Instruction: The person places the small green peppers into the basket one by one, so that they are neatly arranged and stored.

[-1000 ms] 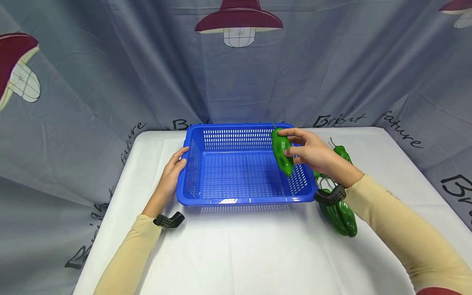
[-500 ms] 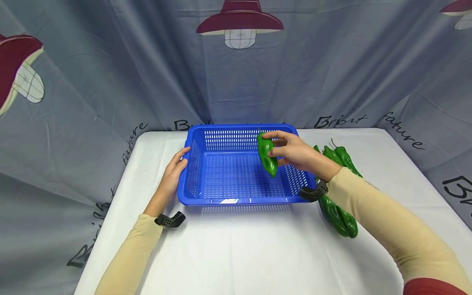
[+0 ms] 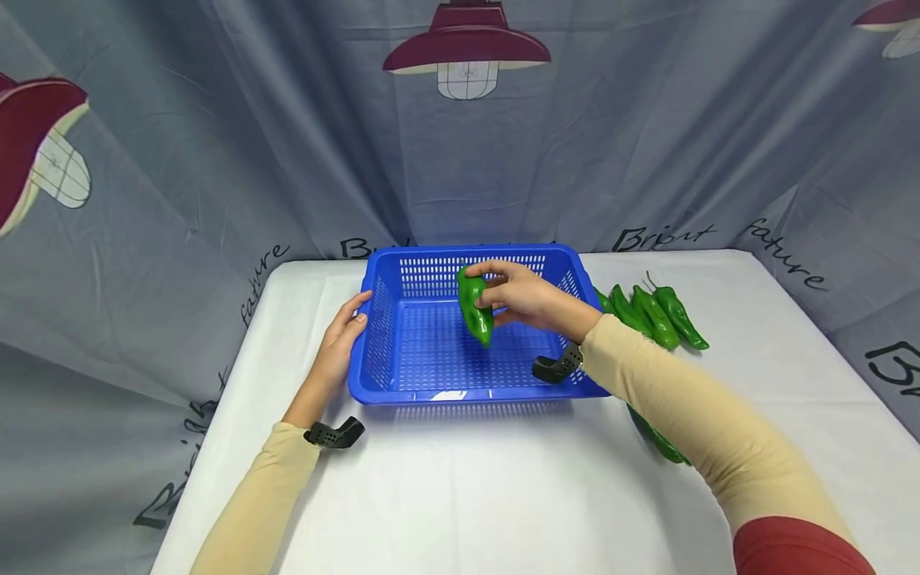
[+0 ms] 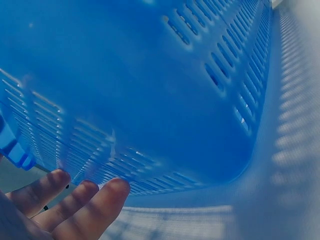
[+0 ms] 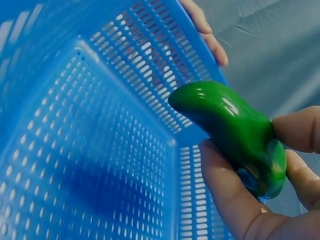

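Observation:
A blue plastic basket (image 3: 496,394) with slotted walls stands on the table. At its left end, my left hand (image 3: 339,337) rests against the outside below the rim; several of its fingers (image 4: 95,205) lie nearly straight beside the wall. Above the basket floor, my right hand (image 3: 528,297) pinches a green pepper (image 3: 471,307) between thumb and fingers. The pepper's stem points toward the back and its tip downward. In the right wrist view the shiny green pepper (image 5: 225,117) hangs over the perforated basket floor (image 5: 90,145).
Several more green peppers (image 3: 657,319) lie on the white tablecloth (image 3: 460,495) right of the basket. Another pepper (image 3: 656,435) lies nearer, partly hidden by the right sleeve (image 3: 690,415). A grey printed curtain (image 3: 467,176) hangs behind the table.
My right hand has carried the green pepper leftward, from the basket's right end to about its middle. The peppers on the right show more now. My left hand has stayed at the basket.

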`<move>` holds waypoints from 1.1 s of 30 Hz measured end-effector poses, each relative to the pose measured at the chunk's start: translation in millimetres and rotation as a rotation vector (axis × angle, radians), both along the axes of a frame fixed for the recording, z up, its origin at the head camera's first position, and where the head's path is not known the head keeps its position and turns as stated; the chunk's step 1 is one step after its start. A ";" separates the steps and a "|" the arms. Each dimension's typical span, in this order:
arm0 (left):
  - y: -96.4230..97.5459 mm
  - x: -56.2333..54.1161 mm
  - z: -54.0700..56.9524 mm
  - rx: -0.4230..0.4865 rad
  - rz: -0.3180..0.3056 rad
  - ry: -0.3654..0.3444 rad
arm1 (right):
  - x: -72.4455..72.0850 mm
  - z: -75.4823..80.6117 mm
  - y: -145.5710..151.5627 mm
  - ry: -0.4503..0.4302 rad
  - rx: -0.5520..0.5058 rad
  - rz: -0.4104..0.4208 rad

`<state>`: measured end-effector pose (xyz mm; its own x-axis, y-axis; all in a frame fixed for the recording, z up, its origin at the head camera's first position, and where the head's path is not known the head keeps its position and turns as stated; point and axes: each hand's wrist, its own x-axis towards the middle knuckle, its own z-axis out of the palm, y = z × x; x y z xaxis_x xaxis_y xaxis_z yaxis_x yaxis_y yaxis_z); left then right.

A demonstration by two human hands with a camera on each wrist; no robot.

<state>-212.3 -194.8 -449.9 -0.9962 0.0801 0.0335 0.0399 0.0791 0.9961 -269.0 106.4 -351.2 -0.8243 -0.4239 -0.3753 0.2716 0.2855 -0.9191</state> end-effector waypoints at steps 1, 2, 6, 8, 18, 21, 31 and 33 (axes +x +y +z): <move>-0.7 0.4 -0.3 0.001 0.003 0.001 | -2.1 -1.2 -4.9 0.000 -0.001 0.005; -1.2 1.0 -0.3 -0.001 0.006 0.002 | -4.0 -2.4 -9.7 -0.001 -0.004 0.010; -3.3 1.7 -1.2 -0.005 0.022 0.003 | -10.1 -8.2 -28.2 -0.004 -0.012 0.032; -3.9 1.8 -1.6 -0.006 0.025 0.003 | -12.1 -11.2 -36.5 -0.009 -0.010 0.041; -5.0 -0.2 -2.4 0.013 0.024 0.014 | -17.4 -25.3 -65.6 -0.052 -0.015 0.089; -2.9 -2.4 -2.7 0.036 0.010 0.011 | -19.7 -30.5 -69.8 -0.077 -0.009 0.095; 1.2 -4.1 -0.6 0.053 -0.012 0.023 | -20.3 -42.1 -82.5 -0.107 0.014 0.105; -0.4 -3.5 0.0 0.059 -0.009 0.026 | -19.9 -44.0 -86.4 -0.112 0.025 0.115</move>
<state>-215.8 -195.3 -449.9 -0.9942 0.0863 0.0639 0.0658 0.0194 0.9976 -288.9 20.0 -395.2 -0.7232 -0.5028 -0.4734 0.3358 0.3429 -0.8773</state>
